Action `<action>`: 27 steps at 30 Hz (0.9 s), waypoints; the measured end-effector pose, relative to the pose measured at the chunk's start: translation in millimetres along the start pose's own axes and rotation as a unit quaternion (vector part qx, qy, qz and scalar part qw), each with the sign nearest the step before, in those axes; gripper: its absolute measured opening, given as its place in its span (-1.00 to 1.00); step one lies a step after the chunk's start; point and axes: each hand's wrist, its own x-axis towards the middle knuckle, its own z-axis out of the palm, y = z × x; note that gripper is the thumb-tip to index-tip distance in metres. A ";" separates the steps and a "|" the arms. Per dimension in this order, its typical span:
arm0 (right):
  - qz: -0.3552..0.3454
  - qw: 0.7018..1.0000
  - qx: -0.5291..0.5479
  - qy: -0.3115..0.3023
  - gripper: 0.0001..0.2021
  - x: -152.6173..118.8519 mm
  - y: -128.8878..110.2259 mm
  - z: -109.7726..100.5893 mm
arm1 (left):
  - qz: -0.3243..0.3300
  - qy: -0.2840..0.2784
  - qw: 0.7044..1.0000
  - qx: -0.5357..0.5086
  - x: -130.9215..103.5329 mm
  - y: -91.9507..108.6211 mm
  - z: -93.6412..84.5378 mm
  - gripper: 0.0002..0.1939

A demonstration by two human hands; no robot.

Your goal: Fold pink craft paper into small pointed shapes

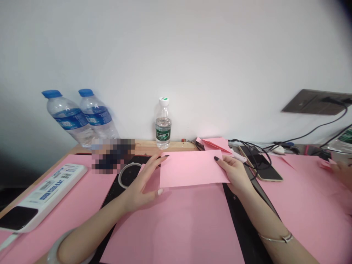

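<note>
A small rectangular sheet of pink paper is held up over a larger pink sheet that lies on a black mat. My right hand grips the small sheet at its right edge, thumb on the near face and fingers hidden behind it. At the left edge, my left hand has its thumb and fingers spread apart. One dark-nailed fingertip of that hand meets the sheet's upper left corner, while the thumb points toward its lower left corner.
Behind stands a small water bottle, with two larger bottles leaning at left. A white power bank lies left. At right are folded pink paper, a phone, black cables and another person's hand.
</note>
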 end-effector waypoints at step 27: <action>0.017 0.998 -0.042 -0.045 -0.80 -5.5 7.5 8.1 | -0.029 -0.067 0.989 0.126 3.2 3.1 2.2 -0.31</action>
